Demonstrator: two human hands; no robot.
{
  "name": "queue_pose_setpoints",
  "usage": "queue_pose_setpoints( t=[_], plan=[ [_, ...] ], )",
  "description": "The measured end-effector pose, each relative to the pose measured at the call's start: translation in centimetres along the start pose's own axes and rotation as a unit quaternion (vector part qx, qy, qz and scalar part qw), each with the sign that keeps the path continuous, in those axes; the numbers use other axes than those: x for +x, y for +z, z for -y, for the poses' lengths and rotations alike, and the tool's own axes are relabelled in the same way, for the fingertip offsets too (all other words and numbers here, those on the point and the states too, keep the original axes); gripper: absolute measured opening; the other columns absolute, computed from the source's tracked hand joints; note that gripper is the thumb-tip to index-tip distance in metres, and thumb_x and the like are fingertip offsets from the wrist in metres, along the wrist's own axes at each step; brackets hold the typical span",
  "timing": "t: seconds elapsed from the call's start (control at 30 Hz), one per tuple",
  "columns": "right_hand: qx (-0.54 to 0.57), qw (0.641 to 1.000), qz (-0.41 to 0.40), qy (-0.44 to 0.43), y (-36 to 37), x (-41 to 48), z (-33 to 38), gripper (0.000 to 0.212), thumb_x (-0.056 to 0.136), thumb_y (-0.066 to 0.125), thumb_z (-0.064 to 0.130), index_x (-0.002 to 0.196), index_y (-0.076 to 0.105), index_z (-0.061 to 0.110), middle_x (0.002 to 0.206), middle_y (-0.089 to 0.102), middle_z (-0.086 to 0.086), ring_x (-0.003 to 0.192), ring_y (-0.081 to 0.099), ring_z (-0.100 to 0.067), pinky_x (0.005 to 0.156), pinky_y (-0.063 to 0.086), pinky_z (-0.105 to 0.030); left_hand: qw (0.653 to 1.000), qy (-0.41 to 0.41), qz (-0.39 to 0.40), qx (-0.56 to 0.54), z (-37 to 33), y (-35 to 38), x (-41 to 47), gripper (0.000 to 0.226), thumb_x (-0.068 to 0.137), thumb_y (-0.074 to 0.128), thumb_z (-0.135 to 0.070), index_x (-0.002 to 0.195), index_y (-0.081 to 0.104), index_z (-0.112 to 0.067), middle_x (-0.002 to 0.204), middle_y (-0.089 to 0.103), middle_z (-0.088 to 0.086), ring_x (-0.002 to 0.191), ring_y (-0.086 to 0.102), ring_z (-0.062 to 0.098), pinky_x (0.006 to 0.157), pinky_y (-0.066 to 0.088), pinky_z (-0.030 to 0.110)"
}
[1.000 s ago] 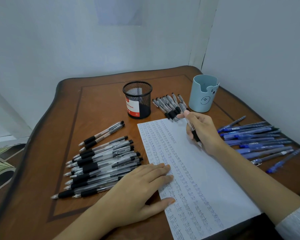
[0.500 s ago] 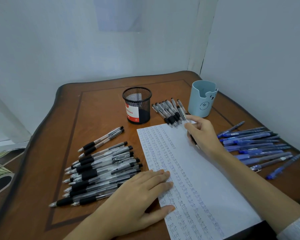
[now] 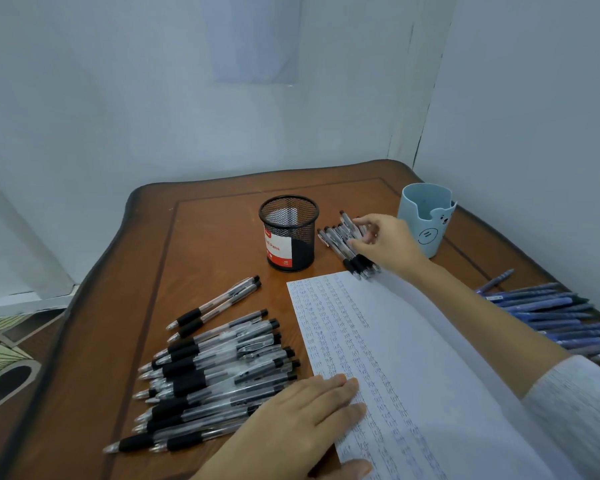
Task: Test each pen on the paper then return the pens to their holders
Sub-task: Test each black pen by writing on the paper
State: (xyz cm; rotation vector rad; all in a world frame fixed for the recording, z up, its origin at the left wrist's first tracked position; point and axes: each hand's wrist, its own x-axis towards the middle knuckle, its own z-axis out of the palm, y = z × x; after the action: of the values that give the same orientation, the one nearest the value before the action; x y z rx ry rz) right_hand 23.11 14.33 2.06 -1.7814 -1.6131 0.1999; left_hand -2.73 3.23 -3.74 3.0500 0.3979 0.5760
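- The step in hand, as I judge it, is at the small row of pens [image 3: 338, 241]: setting one down there or taking the next one to test.
- The right hand [image 3: 387, 242] reaches over the far end of the paper [image 3: 416, 355], fingers bent, forefinger and thumb at the barrels of the row. I cannot tell whether they pinch one pen or only touch it.
- To do this well, take a single barrel between thumb and forefinger and lift it straight up so that its neighbours do not roll. If laying one down, set it parallel with the rest.
- Keep this row apart from the black pens [image 3: 219, 368] and the blue pens [image 3: 548, 317], so the groups do not mix.
- The left hand [image 3: 302, 420] lies flat, fingers straight, pressing the near left edge of the paper and holding nothing. It should hold the sheet firm while a pen is tested.
- The row lies on the desk [image 3: 205, 244] directly under the right fingertips, between the mesh holder [image 3: 288, 233] and the blue cup [image 3: 426, 220], its grip ends touching the paper's far edge.
- Both holders look empty from here, so the returning is not yet begun.
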Motion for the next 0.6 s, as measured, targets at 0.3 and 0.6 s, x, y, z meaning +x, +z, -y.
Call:
queue_pose_setpoints(
  t=[0.3,0.6],
  plan=[
    [0.0,0.998,-0.037,-0.058,0.9,-2.3,1.0,0.005,0.087,0.068,0.015,0.091,0.069,0.019,0.067,0.057,0.011,0.064,0.052,-0.002,0.061,0.034,-0.01,1.0,-0.004,-0.001,-0.002,-0.1,-0.1,-0.2,0.045,0.096,0.042,-0.057,0.12,0.063,-0.025,0.13,0.061,-0.006,0.125,0.051,0.007,0.103,0.043,0.024],
    [0.133,0.973,0.142,-0.124,5.4,-3.9,5.8,0.024,0.085,0.072,0.02,0.107,0.071,0.029,0.105,0.067,0.011,0.057,0.05,-0.005,0.06,0.05,-0.026,1.0,0.005,-0.001,0.018,0.0,0.1,-0.2,0.042,0.097,0.038,-0.054,0.122,0.056,-0.025,0.13,0.06,-0.007,0.125,0.051,0.007,0.106,0.039,0.023]
  ],
)
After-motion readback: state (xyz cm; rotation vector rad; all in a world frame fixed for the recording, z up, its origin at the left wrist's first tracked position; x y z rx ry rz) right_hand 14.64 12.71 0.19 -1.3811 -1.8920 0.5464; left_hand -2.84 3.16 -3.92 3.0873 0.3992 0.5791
